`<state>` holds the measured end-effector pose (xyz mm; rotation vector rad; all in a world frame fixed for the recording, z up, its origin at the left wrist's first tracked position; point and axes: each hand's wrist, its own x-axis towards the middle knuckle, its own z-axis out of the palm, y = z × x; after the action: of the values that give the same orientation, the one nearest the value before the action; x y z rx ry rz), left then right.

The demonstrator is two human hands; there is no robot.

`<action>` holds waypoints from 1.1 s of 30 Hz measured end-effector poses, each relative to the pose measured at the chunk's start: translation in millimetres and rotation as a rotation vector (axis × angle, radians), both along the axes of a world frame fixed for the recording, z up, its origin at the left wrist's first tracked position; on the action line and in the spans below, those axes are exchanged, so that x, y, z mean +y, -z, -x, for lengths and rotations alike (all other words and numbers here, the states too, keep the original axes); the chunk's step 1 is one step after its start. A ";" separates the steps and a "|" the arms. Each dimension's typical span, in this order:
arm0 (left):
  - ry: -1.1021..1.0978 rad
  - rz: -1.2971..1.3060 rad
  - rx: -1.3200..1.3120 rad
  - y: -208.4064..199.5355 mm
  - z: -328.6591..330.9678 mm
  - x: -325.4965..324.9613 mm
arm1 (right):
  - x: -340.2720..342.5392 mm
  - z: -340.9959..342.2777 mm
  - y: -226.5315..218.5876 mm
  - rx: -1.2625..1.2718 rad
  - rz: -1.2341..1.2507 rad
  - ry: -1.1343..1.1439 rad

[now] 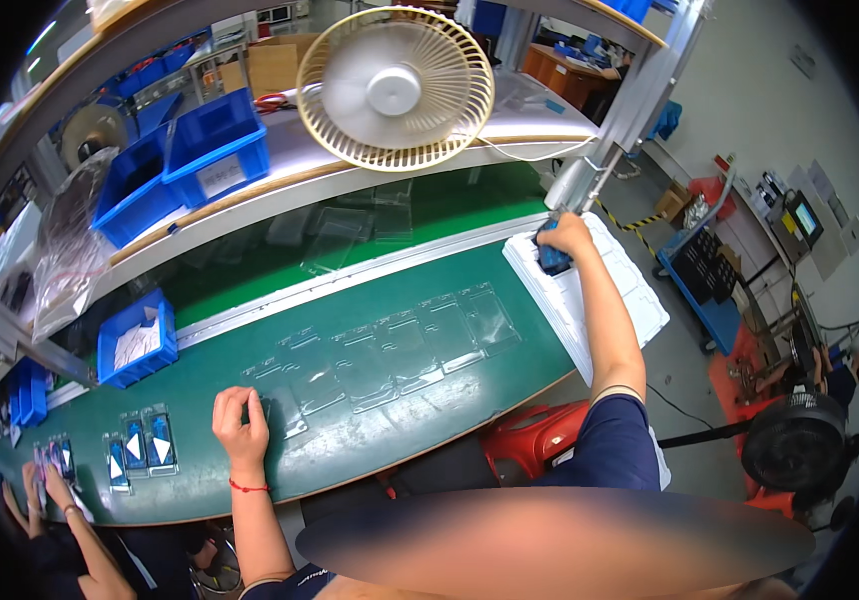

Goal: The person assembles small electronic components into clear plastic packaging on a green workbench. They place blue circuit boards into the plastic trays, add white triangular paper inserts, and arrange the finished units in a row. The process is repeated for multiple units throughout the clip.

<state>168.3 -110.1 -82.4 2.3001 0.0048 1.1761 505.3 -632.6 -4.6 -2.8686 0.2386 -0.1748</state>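
Right hand [562, 240] grips blue part [553, 260] over white tray [640, 300]; left hand [242, 418] curled, pinning clear pack [288, 410] left of tray. Lift straight, keep pack flat.

Green-topped table [430, 425] running from lower left to upper right, its front edge curved by the lens. On it, a row of clear plastic blister trays [390, 355] overlapping along the middle; a white foam tray stack [630, 300] at the right end, overhanging the edge; a blue bin [135, 340] holding white pieces near the back left; and several small blue-and-white packaged items [140, 445] lying side by side at the left end. Behind, a green conveyor belt [430, 215] carries more clear trays [350, 230].
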 end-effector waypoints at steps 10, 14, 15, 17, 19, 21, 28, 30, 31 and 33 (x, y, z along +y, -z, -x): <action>0.020 -0.005 -0.052 3.7 3.6 3.4 | -5.9 -17.9 16.8 0.177 -0.081 0.025; 0.014 0.044 -0.030 -0.4 4.4 0.1 | -5.5 -13.1 20.9 0.135 -0.094 0.005; 0.013 0.041 -0.036 -1.6 5.2 0.2 | -2.4 -9.3 15.0 0.156 -0.108 0.007; 0.011 0.038 -0.048 -2.2 5.9 0.0 | 8.5 -1.8 12.5 0.078 -0.061 0.053; 0.020 0.045 -0.058 -3.4 7.5 -0.7 | 17.1 5.4 11.7 -0.076 -0.017 0.117; 0.036 0.076 -0.070 -3.1 7.4 -0.7 | 20.8 15.3 3.2 -0.256 -0.044 0.147; 0.728 0.998 0.408 -14.6 19.0 -80.5 | 144.6 140.4 -31.0 -0.215 -1.009 -0.529; 1.144 1.231 0.458 1.6 16.9 -119.4 | 194.1 189.9 -21.8 -0.099 -0.978 -0.749; 1.254 1.439 0.447 11.8 15.8 -136.2 | 218.0 212.5 -13.7 0.031 -1.006 -0.806; 1.357 1.663 0.372 11.0 19.9 -154.1 | 258.7 244.5 12.4 -0.061 -0.849 -0.946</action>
<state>148.4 -264.2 -93.3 0.5644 -0.2726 -0.1634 260.8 -373.9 -17.0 -1.8601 -0.8368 0.0310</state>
